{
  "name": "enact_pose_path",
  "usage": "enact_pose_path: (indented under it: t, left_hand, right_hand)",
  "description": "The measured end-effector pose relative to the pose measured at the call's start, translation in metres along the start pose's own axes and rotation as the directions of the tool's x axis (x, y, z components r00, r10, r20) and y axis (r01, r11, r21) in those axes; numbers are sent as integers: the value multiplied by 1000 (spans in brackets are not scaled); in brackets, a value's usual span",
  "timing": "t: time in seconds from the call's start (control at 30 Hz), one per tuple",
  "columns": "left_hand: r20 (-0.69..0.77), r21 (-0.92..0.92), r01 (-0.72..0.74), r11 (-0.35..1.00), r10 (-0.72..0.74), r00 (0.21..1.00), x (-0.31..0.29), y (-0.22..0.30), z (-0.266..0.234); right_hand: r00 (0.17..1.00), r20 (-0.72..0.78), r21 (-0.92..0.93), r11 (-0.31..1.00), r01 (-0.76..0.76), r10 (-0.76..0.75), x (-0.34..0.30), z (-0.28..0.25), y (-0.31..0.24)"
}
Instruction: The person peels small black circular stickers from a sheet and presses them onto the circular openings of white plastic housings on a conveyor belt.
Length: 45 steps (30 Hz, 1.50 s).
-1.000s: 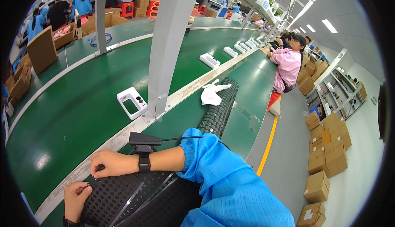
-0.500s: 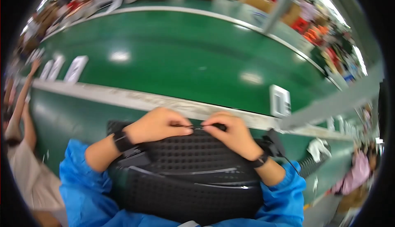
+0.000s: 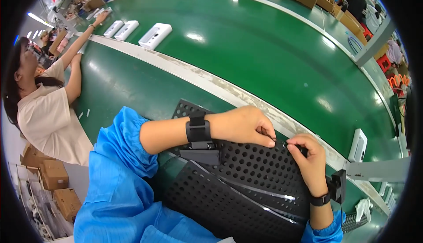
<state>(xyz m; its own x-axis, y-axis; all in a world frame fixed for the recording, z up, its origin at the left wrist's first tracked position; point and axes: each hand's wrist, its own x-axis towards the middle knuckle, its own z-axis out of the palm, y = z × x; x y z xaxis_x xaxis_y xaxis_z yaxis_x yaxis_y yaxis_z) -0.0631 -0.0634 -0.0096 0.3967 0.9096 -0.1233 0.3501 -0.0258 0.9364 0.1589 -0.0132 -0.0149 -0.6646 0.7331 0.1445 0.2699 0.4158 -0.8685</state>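
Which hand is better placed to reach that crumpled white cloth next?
Probably the right hand: the white cloth lies off to the right, nearer it. The left hand is farther away.

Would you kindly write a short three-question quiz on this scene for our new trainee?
1. Multiple choice: which of these lies right by the left hand and the right hand?
A. A blue bucket
B. A black perforated sheet
C. A red stool
2. True or false: the crumpled white item lies to the right of both hands.
3. Fill in the blank: the camera wearer's left sleeve is ____ in colour.

Key: 1. B; 2. True; 3. blue
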Motion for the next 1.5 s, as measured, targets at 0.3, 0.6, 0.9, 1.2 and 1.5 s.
enact_pose_path:
  t: [0.3,0.6,0.9,1.2,1.5]
  left_hand:
    - [0,-29,-19,999,19,1000,2,5,11]
    - [-1,-27,-27,999,27,1000,0,5,8]
    - [17,-4,-23,1000,23,1000,2,4,6]
    - [18,-13,-9,1000,9,1000,1,0,7]
    - [32,5,11,1000,-11,999,2,0,6]
  right_hand:
    - [999,13,-18,999,-32,33,-9,-9,-2]
    - [999,-1,-9,999,-45,45,-9,-7,-3]
    - [1000,-4,-20,999,-31,31,-7,-6,-2]
    - [1000,6,-18,1000,-21,21,-7,-4,0]
    - [1000,4,3,1000,-23,23,-6,-3,3]
